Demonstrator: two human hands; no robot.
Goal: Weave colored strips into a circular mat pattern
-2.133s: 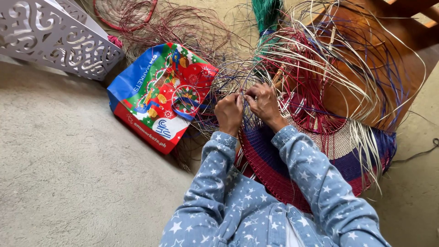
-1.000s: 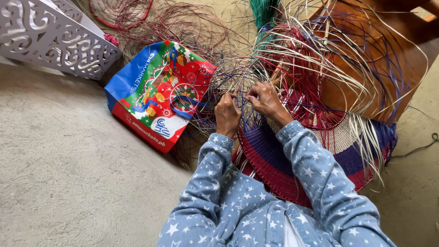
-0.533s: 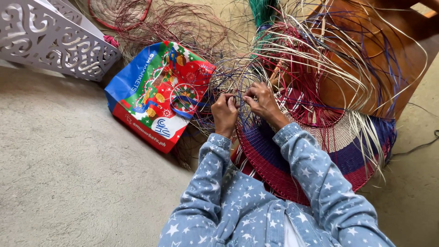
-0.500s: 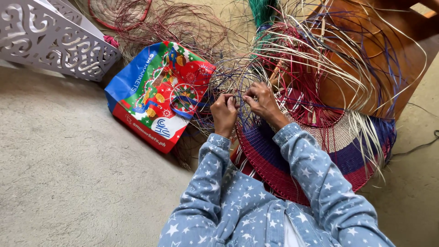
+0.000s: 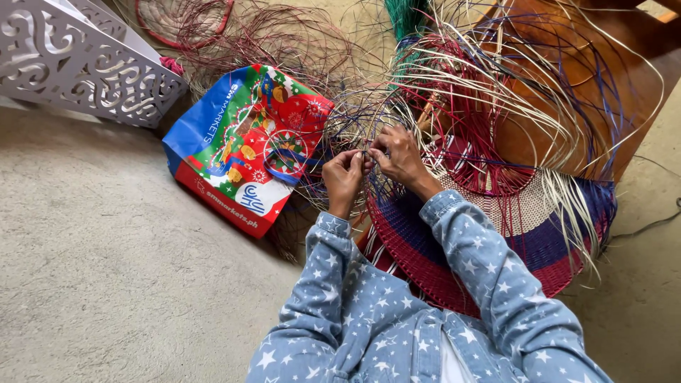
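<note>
A large round woven basket piece [image 5: 525,234] in red, blue and cream lies in front of me, with many loose cane strands [image 5: 496,92] fanning up from its rim. My left hand [image 5: 343,179] and my right hand [image 5: 399,154] meet at the rim's near-left side. Both pinch thin dark strands [image 5: 368,152] between their fingertips. My sleeves are blue denim with white stars.
A colourful shopping bag [image 5: 245,145] lies flat on the concrete floor to the left. A white cut-out lattice panel [image 5: 78,60] stands at top left. Loose red and purple strands [image 5: 234,35] are heaped at the top. A brown wooden piece of furniture [image 5: 603,64] stands at top right.
My hands have stayed at the same spot on the rim, with small finger movements on the strands. The view has shifted slightly.
</note>
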